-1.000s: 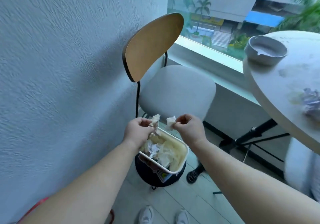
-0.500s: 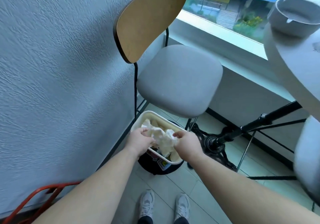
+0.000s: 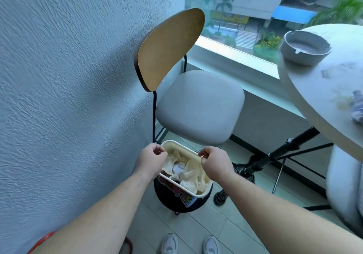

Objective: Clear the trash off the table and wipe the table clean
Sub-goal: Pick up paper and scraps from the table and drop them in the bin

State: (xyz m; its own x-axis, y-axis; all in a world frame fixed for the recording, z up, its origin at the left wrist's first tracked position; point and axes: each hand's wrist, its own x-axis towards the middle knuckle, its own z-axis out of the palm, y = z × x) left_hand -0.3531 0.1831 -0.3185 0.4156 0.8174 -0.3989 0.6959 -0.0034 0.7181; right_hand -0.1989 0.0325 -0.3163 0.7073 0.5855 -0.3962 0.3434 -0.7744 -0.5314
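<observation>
So here's where we're at: both hands are over the bin [image 3: 204, 195] on the floor, tucked between the wall and the chair [image 3: 198, 104]. Left hand [image 3: 150, 160] and right hand [image 3: 216, 163] both have their fingers curled in tight. The right one looks like it might be pinching the edge of the liner [image 3: 196, 167], but honestly we can't tell if either hand has hold of anything. There are no tissues between the fingers that we can see.

The tissues [image 3: 178, 168] are already down inside the bin, lying loose on the liner. That stuff weighs nothing and squashes flat, so if it needs packing down, a light push from above should do.

What's left is up on the worktop [image 3: 314, 88]. There's a crumpled bluish wad [image 3: 357, 108] near its front edge, half cut off from view. It's probably soft and light, so we'd just scoop the whole thing in one handful rather than pick at a corner. Yellowish smears [image 3: 341, 100] sit right beside it, and those will want a damp cloth with some pressure.

The ashtray [image 3: 305, 50] by the worktop's far edge looks heavy, stiff and chippable. To wipe under it, we'd grip it by the wall with a full hand and keep it level, since whatever's inside could spill.
</observation>
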